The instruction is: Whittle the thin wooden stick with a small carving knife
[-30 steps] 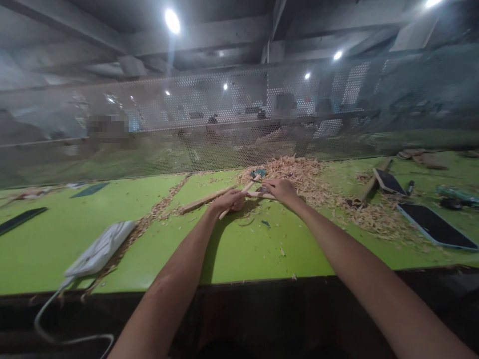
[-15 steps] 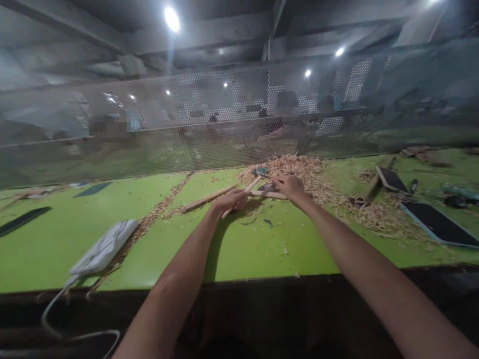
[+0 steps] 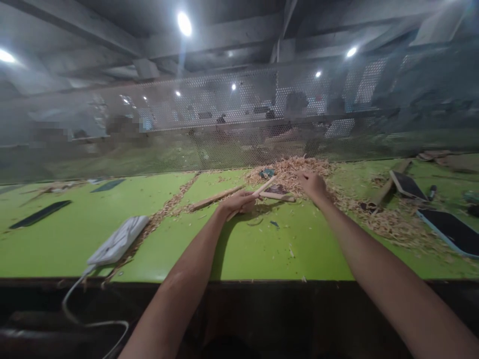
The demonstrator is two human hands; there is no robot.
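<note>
My left hand (image 3: 240, 201) is closed around a thin wooden stick (image 3: 262, 187) that slants up to the right over the green table (image 3: 243, 244). My right hand (image 3: 313, 184) hovers at the edge of a heap of wood shavings (image 3: 295, 172), fingers curled; whether it holds anything is hidden. Two more wooden sticks lie between the hands, one long stick (image 3: 215, 198) to the left and a short stick (image 3: 279, 196) by the right hand. A small blue-green tool (image 3: 266, 173) rests on the shavings.
A white power bank (image 3: 119, 241) with a cable lies at the left front. Dark flat strips (image 3: 39, 214) lie far left. Phones (image 3: 451, 231) and a tablet (image 3: 406, 184) lie at the right. A perforated metal screen (image 3: 239, 119) stands behind the table. Shavings trail across the surface.
My right hand has moved right, away from the sticks and onto the shavings heap. The left hand keeps its grip on the stick. The view has shifted slightly.
</note>
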